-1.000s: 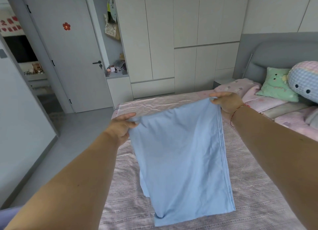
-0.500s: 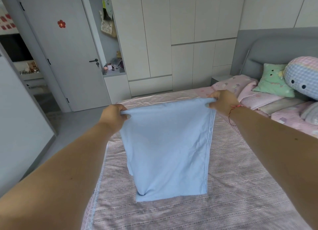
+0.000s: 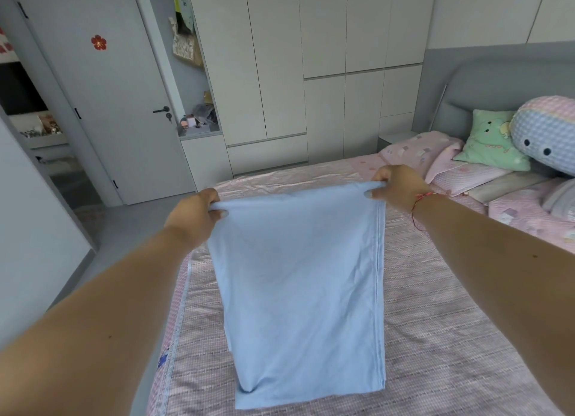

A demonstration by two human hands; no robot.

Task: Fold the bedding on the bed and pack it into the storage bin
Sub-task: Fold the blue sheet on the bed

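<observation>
Pale blue cloth [image 3: 298, 291], folded into a long panel, hangs between two outstretched arms above the bed [image 3: 451, 337]; the left hand [image 3: 194, 218] pinches its far left corner, thumb on top and fingers curled beneath the edge; the right hand [image 3: 396, 186] grips the far right corner in the same manner, fingers bunched around the fabric; a red string [image 3: 420, 204] circles the right wrist. The top edge of the cloth runs taut between the two hands, and the panel slopes down toward the near side, where its lower end lies folded on the pink woven bedspread [image 3: 435, 369]; a stitched hem runs down its right side. At the far right of the bed lie pink patterned pillows [image 3: 420, 149], a green cushion [image 3: 491, 141] and a checked plush toy [image 3: 547, 132], all resting against the grey headboard [image 3: 497, 82]. Beyond the bed stand pale wardrobe doors [image 3: 280, 73]; to the left of them a grey door [image 3: 109, 104] with a red flower sticker [image 3: 99, 42] stands open.
</observation>
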